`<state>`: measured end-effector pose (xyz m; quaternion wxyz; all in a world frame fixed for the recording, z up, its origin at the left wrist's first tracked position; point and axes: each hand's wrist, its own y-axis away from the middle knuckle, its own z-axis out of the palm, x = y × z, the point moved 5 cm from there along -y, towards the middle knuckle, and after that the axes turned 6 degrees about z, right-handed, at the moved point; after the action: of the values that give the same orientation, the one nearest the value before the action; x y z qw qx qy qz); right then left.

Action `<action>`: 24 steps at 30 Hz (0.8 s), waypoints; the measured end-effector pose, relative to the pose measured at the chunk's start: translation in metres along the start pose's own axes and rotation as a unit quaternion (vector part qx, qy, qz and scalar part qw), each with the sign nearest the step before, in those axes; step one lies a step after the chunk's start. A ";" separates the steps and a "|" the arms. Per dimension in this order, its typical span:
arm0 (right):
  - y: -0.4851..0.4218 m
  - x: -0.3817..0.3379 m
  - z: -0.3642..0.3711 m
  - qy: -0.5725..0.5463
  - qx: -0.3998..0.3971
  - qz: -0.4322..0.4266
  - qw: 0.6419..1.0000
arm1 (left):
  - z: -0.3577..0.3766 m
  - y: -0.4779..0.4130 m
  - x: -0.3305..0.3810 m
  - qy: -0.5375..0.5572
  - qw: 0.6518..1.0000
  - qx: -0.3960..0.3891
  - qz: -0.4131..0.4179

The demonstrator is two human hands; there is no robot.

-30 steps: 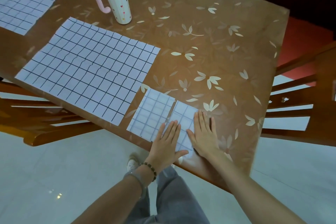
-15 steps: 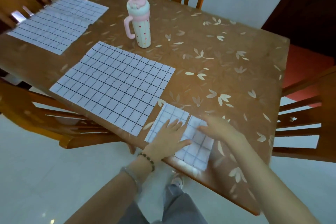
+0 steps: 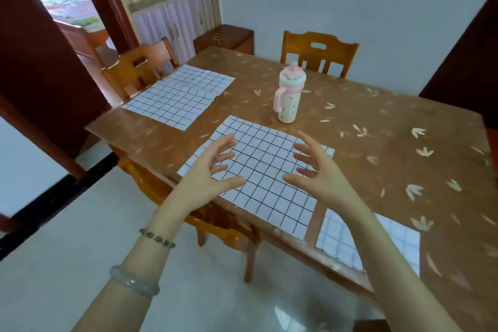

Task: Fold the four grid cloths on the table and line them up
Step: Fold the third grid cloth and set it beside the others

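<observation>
A white grid cloth [image 3: 265, 170] lies spread flat near the table's front edge. My left hand [image 3: 213, 170] and my right hand [image 3: 314, 167] hover above it, fingers spread, holding nothing. A second unfolded grid cloth [image 3: 179, 97] lies at the table's far left corner. Folded grid cloths [image 3: 393, 240] sit at the front edge to the right, partly hidden by my right forearm.
A pink and cream bottle with a handle [image 3: 289, 96] stands behind the near cloth. The brown table [image 3: 390, 127] has a leaf pattern. Wooden chairs stand at the left [image 3: 140, 65], at the back [image 3: 319, 52] and tucked under the front edge [image 3: 223, 226].
Both hands have left the folded cloths and moved left, now raised over the unfolded cloth. The view has lifted and shifted left.
</observation>
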<state>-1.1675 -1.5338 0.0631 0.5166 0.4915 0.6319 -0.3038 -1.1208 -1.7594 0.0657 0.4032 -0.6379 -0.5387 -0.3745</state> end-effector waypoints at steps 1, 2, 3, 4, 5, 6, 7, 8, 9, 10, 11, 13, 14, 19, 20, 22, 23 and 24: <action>0.000 -0.006 0.018 -0.017 0.001 -0.007 1.000 | -0.018 0.007 -0.007 0.009 1.000 0.003 0.007; 0.000 -0.011 0.034 -0.031 0.000 -0.011 0.999 | -0.033 0.014 -0.014 0.016 1.000 0.004 0.013; 0.000 -0.017 0.050 -0.040 -0.003 -0.012 0.999 | -0.047 0.019 -0.022 0.023 1.000 0.003 0.016; 0.001 -0.023 0.065 -0.044 -0.004 -0.013 0.999 | -0.060 0.024 -0.029 0.029 0.999 0.000 0.016; 0.001 -0.028 0.078 -0.045 -0.002 -0.014 0.999 | -0.072 0.028 -0.034 0.035 0.999 -0.003 0.014; 0.002 -0.032 0.089 -0.049 0.001 -0.014 0.999 | -0.082 0.031 -0.039 0.039 0.999 -0.006 0.012; 0.003 -0.034 0.098 -0.057 0.007 -0.011 0.998 | -0.091 0.033 -0.043 0.040 0.999 -0.011 0.012; 0.003 -0.036 0.105 -0.065 0.015 -0.008 0.998 | -0.099 0.034 -0.047 0.041 0.999 -0.016 0.014; 0.003 -0.038 0.110 -0.070 0.023 -0.005 0.997 | -0.106 0.033 -0.049 0.042 0.999 -0.020 0.018; 0.002 -0.040 0.114 -0.070 0.032 -0.002 0.997 | -0.112 0.031 -0.052 0.044 0.999 -0.023 0.022; 0.001 -0.042 0.116 -0.068 0.039 0.001 0.997 | -0.117 0.029 -0.055 0.048 0.998 -0.026 0.026; -0.004 -0.043 0.120 -0.065 0.050 0.006 0.997 | -0.124 0.021 -0.063 0.057 0.997 -0.035 0.026; -0.007 -0.042 0.121 -0.064 0.054 0.008 0.996 | -0.125 0.017 -0.067 0.058 0.997 -0.040 0.026; -0.037 -0.033 0.119 -0.066 0.063 0.016 0.996 | -0.129 -0.013 -0.083 0.044 0.997 -0.059 0.027; -0.047 -0.030 0.119 -0.066 0.063 0.018 0.996 | -0.130 -0.022 -0.088 0.041 0.997 -0.065 0.026; -0.065 -0.019 0.118 -0.069 0.065 0.028 0.995 | -0.133 -0.042 -0.102 0.038 0.996 -0.080 0.015; -0.076 -0.013 0.114 -0.074 0.071 0.034 0.994 | -0.134 -0.054 -0.109 0.033 0.996 -0.088 0.008; -0.086 -0.008 0.110 -0.081 0.079 0.039 0.993 | -0.135 -0.067 -0.116 0.027 0.995 -0.097 0.002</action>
<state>-1.2091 -1.6631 0.0290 0.5369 0.5285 0.5430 -0.3710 -1.2094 -1.9217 0.0208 0.3546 -0.6647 -0.4873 -0.4416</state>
